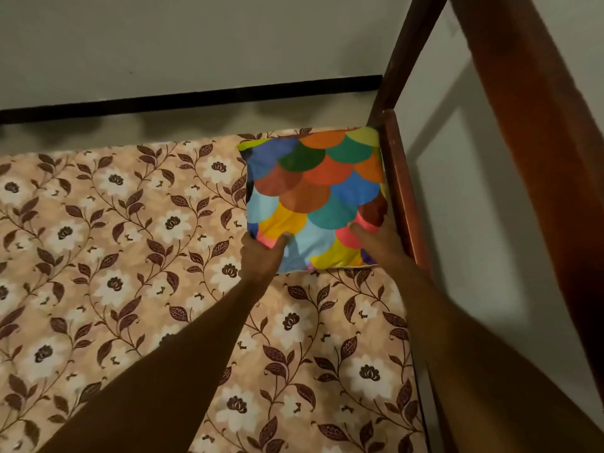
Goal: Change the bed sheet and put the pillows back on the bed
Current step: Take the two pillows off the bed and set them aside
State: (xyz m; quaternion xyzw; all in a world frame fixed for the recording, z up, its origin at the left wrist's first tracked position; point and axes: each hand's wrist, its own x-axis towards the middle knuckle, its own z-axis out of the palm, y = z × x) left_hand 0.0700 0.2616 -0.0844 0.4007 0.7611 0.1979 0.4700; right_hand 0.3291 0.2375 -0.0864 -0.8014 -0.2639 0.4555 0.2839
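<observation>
A pillow (315, 191) in a cover of many-coloured scallops lies at the far right corner of the bed, against the wooden frame. Beneath it the bed sheet (130, 263), peach with white flowers and brown leaves, is spread flat over the mattress. My left hand (263, 253) grips the pillow's near left corner, thumb on top. My right hand (379, 240) holds the near right edge of the pillow, with its fingers on the cover by the frame.
A dark wooden bed frame with a post (402, 178) runs along the right side of the bed. A pale wall (196, 44) with a black skirting strip (196, 96) stands behind the bed.
</observation>
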